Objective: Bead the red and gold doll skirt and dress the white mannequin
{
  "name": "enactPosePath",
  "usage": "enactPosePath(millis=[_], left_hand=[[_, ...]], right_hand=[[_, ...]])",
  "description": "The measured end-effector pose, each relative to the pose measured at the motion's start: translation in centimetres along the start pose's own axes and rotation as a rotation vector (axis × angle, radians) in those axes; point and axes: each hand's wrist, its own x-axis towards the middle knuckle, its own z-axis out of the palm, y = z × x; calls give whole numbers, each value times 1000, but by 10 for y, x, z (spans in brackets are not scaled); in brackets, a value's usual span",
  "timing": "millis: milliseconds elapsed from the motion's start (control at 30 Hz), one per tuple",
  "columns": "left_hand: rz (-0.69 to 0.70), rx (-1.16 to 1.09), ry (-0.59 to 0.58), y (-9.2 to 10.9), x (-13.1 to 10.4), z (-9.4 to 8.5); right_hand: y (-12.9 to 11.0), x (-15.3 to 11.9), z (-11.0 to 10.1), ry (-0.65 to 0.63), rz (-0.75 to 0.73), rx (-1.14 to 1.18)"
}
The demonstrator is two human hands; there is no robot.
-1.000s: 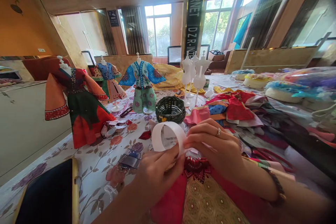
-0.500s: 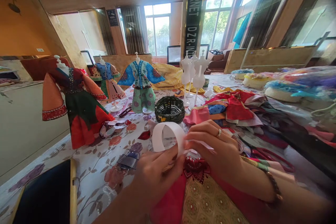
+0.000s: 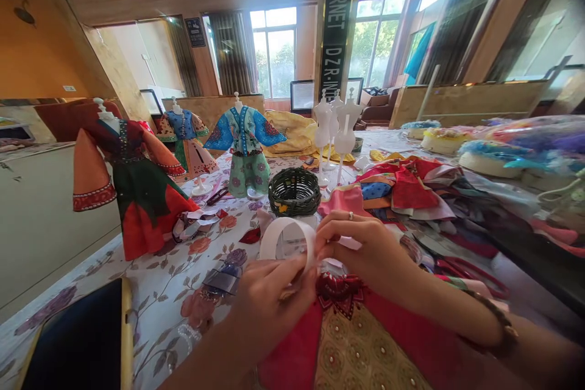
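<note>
The left hand point(image 3: 274, 295) grips the lower right part of a white, translucent, band-shaped loop point(image 3: 271, 241) between thumb and fingers. The right hand point(image 3: 365, 250) has its fingers bent, their tips at the loop's right edge; whether they pinch the band or something small beside it, I cannot tell.

The loop stands on edge above the near middle of the table. It looks very light, springy and smooth, probably slippery and easily creased if squeezed. The lower part, where the left thumb and fingers press, seems the best hold, leaving the round top uncrushed.

Nearer than the loop lies a red and gold patterned fabric garment point(image 3: 361, 353). Just beyond is a round, dark green woven basket point(image 3: 295, 206). Farther out are a black-screened phone in a yellow case point(image 3: 80, 341), near left, and red-handled scissors point(image 3: 470, 274), right.
</note>
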Motion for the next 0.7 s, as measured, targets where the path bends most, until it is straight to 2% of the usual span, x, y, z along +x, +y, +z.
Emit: enactPosePath(millis=[133, 233, 367, 500, 700], left_hand=[[-20, -55, -17, -1, -1, 0], [-43, -58, -7, -1, -1, 0], [-102, -8, 2, 3, 3, -1], [-132, 17, 5, 8, 7, -3], [-166, -18, 28, 9, 6, -2]], right_hand=[[-1, 3, -6, -133, 144, 83], [-1, 3, -7, -151, 191, 88], [-4, 0, -1, -69, 279, 107], [-16, -6, 8, 64, 354, -2], [-22, -13, 18, 198, 198, -145]])
